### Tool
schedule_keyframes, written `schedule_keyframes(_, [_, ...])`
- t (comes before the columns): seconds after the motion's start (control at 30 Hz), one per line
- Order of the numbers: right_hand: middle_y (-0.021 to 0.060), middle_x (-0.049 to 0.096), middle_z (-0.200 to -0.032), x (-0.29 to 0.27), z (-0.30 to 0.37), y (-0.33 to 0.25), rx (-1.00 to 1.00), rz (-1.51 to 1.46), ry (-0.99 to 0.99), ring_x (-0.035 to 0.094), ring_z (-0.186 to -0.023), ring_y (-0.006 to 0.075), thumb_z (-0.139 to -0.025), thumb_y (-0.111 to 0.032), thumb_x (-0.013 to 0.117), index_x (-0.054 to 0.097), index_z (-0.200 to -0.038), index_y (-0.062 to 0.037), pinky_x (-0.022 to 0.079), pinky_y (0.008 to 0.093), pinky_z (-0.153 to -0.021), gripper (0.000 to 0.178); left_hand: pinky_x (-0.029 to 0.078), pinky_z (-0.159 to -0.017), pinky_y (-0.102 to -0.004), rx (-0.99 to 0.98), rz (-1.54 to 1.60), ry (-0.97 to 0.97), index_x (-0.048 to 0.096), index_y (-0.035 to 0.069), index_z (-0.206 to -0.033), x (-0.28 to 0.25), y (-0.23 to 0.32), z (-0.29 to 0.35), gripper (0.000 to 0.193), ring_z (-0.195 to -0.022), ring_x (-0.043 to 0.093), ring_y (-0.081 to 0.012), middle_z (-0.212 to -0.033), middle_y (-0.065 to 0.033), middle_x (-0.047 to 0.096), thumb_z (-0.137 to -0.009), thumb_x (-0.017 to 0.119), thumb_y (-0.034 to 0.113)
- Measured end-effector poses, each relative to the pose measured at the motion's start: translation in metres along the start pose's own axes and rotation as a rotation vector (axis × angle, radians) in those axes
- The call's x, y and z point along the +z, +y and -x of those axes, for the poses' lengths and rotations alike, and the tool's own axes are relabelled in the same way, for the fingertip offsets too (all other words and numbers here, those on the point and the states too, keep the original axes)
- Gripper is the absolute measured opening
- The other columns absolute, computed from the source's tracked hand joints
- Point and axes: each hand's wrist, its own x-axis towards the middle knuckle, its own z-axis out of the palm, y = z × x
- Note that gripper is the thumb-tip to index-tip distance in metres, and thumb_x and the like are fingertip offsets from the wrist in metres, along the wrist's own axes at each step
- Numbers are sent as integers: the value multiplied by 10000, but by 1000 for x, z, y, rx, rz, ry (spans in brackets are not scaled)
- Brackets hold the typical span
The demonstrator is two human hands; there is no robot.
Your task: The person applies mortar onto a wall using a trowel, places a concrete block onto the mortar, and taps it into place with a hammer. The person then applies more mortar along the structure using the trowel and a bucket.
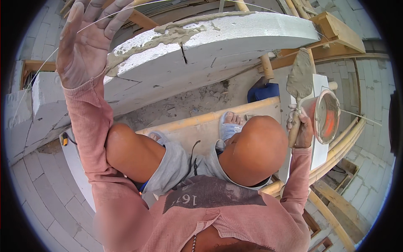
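My left hand [86, 46] is raised at the upper left, palm showing and fingers spread, with nothing in it. A thin white string line [44, 63] crosses in front of its fingers; whether they touch I cannot tell. Beside it runs a wall of white lightweight blocks [268, 31], with wet grey mortar [168, 38] smeared unevenly along part of the top. My right hand [301, 130] grips the wooden handle of a trowel [300, 75]. The trowel points away from me, its blade coated in mortar. Right next to that hand is a mortar-stained bucket [327, 116], orange inside.
Bamboo poles [210, 115] and platform boards surround my bent legs. A white block [321, 149] lies under the bucket. Wooden formwork [336, 31] stands at the wall's far right end. A yellow-and-black tool [64, 139] lies at the left. Dark blue fabric [263, 92] sits near the wall.
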Motion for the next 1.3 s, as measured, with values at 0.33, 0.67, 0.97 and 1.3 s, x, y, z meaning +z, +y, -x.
schedule_keyframes(0.33, [240, 532, -1046, 197, -123, 183, -854, 1205, 95, 638, -823, 429, -945, -174, 599, 485, -1230, 58, 547, 486, -659, 385, 542, -984, -449, 63, -53, -44, 229, -64, -1492, 18, 3, 13, 835, -1187, 591, -358, -1381, -269, 475, -910, 662, 349])
schedule_keyframes(0.67, [242, 524, -1072, 195, -76, 185, -838, 1065, -455, 635, -824, 438, -948, -206, 597, 432, -1276, 53, 554, 471, -649, 449, 537, -990, -466, 68, 68, -98, 234, -72, -1486, 18, 12, 15, 844, -1192, 585, -385, -1376, -297, 469, -895, 676, 337])
schedule_keyframes(0.97, [230, 495, -1100, 309, -108, 208, -794, 1177, -530, 629, -820, 435, -953, -121, 512, 414, -1286, 40, 556, 502, -676, 383, 532, -989, -469, -8, 0, 28, 227, -74, -1490, 29, 16, 18, 857, -1190, 585, -395, -1376, -302, 470, -883, 687, 318])
schedule_keyframes(1.3, [187, 533, -1258, 102, -42, 151, -421, 1104, -542, 605, -1054, 376, -923, -211, 613, 539, -1272, 4, 488, 470, -924, 417, 437, -1107, -416, -25, -186, -180, 189, -77, -1509, 11, 25, 21, 783, -1303, 498, -363, -1487, -310, 338, -975, 547, 370])
